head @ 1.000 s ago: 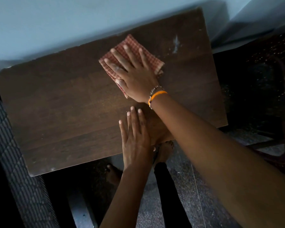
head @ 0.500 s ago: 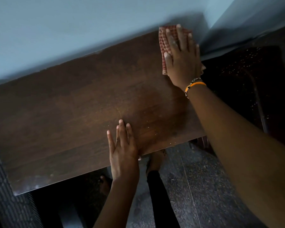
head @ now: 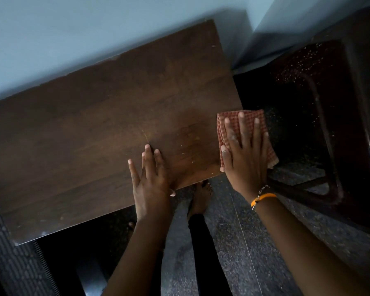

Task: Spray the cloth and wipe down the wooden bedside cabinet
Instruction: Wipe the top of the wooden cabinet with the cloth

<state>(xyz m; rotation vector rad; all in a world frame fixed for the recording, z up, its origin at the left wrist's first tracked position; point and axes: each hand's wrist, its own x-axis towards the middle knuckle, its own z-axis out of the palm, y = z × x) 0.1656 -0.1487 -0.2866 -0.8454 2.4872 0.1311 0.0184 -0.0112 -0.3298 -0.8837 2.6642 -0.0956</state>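
The dark wooden cabinet top (head: 107,133) fills the middle of the head view, backed by a pale blue wall. A red-checked cloth (head: 233,122) hangs over the top's right edge near the front corner. My right hand (head: 247,154) lies flat on the cloth with fingers spread, pressing it down; it wears an orange wristband. My left hand (head: 151,180) rests flat on the wood near the front edge, fingers apart, holding nothing. No spray bottle is in view.
A dark chair or stool frame (head: 333,129) stands close to the right of the cabinet. A patterned mattress edge (head: 11,255) sits at the lower left. Speckled floor (head: 244,242) and my bare foot (head: 201,197) lie below the front edge.
My right hand slid the cloth from the middle back to the far right corner, then down the right edge to the front corner. The left hand stayed near the front edge.
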